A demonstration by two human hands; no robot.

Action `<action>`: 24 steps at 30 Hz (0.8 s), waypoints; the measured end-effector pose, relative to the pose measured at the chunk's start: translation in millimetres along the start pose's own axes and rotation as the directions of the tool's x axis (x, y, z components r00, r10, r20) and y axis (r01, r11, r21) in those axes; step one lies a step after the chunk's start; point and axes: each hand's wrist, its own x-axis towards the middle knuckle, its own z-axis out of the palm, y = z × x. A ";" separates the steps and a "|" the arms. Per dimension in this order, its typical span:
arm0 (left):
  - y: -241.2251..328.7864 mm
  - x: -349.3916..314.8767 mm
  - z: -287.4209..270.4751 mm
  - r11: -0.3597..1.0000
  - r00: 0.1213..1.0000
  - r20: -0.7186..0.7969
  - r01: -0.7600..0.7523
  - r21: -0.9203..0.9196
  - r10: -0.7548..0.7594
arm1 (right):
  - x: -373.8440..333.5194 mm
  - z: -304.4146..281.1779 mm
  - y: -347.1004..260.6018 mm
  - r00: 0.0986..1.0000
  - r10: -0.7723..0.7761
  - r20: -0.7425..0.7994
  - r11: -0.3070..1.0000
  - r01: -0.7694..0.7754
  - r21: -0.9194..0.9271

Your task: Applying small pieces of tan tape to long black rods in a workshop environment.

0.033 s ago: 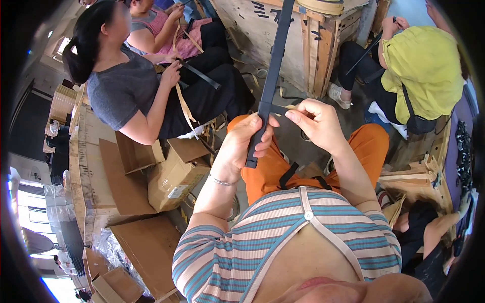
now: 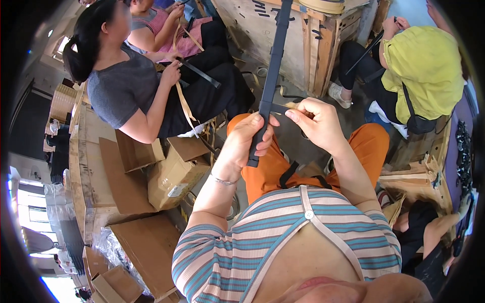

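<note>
A long black bar (image 2: 273,76) is gripped toward its near end by the closed fingers of the left hand (image 2: 242,139), above orange trousers (image 2: 262,177). At the bar's right side, a narrow dark strip (image 2: 278,108) with a tan end is pinched between the right hand's (image 2: 322,122) thumb and fingers. An open cardboard box (image 2: 172,184) is seen nearer, to the left.

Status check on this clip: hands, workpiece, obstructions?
Left hand gripping long dark bar near its lower end. Right hand pinching thin strip at bar's side. Open cardboard box left of left forearm, apart from bar.
</note>
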 end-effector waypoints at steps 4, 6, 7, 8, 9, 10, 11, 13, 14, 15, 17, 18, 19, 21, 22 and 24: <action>-3.4 -6.9 -3.9 1.000 1.000 0.002 -0.019 -0.012 0.019 | -1.9 4.0 0.4 0.994 0.063 0.089 0.998 -0.064 0.009; -1.3 -8.4 -5.8 0.999 1.000 0.019 -0.011 -0.051 0.012 | -0.6 3.1 5.0 0.991 0.075 0.110 0.995 -0.081 0.060; -0.4 -8.0 -9.1 0.988 0.989 0.144 0.049 -0.147 -0.028 | 0.4 1.2 8.6 0.988 0.085 0.130 0.989 -0.099 0.109; -0.7 -7.4 -11.6 0.965 0.961 0.270 0.121 -0.233 -0.055 | 1.2 -0.7 14.3 0.988 0.086 0.130 0.989 -0.100 0.107; -0.9 -8.2 -13.6 0.937 0.948 0.307 0.175 -0.301 -0.079 | 3.6 -1.0 19.4 0.980 0.113 0.167 0.980 -0.137 0.144; -0.6 -7.5 -14.3 0.938 0.948 0.308 0.176 -0.298 -0.080 | 5.4 -2.6 22.4 0.969 0.138 0.203 0.968 -0.175 0.179; -0.3 -6.4 -14.7 0.876 0.908 0.408 0.271 -0.399 -0.095 | 6.3 -7.3 23.1 0.923 0.232 0.307 0.953 -0.279 0.118; -3.1 -4.9 -15.2 0.734 0.836 0.544 0.417 -0.536 -0.077 | 8.8 -5.4 19.3 0.975 -0.026 0.222 0.999 0.018 0.037; -4.3 -3.3 -15.8 0.733 0.835 0.544 0.420 -0.534 -0.082 | 10.5 -4.9 16.2 0.941 -0.295 0.165 0.948 0.309 -0.070; -5.7 -3.0 -17.9 0.712 0.807 0.587 0.448 -0.541 -0.061 | 15.0 -10.9 2.7 0.925 -0.206 0.321 0.973 0.229 -0.038; -9.6 3.6 -15.1 0.686 0.764 0.643 0.495 -0.534 -0.051 | 27.5 -12.5 -3.7 0.905 -0.280 0.319 0.958 0.245 0.146; -11.3 5.2 -14.5 0.658 0.740 0.670 0.534 -0.531 -0.059 | 32.9 -7.5 -6.2 0.879 -0.364 0.310 0.906 0.256 0.337; -12.4 5.9 -14.5 0.630 0.715 0.696 0.570 -0.526 -0.065 | 32.0 0.4 -10.5 0.875 -0.127 0.467 0.806 -0.184 0.563; -13.6 4.4 -15.4 0.698 0.733 0.675 0.527 -0.485 -0.084 | 28.3 12.3 -7.8 0.902 -0.120 0.414 0.791 -0.165 0.589; -13.2 4.1 -15.3 0.760 0.752 0.652 0.479 -0.439 -0.097 | 27.7 15.5 -5.9 0.926 -0.112 0.362 0.777 -0.146 0.612; -10.3 3.8 -11.2 0.823 0.784 0.607 0.428 -0.374 -0.131 | 25.8 14.8 -2.0 0.932 -0.097 0.349 0.811 -0.129 0.570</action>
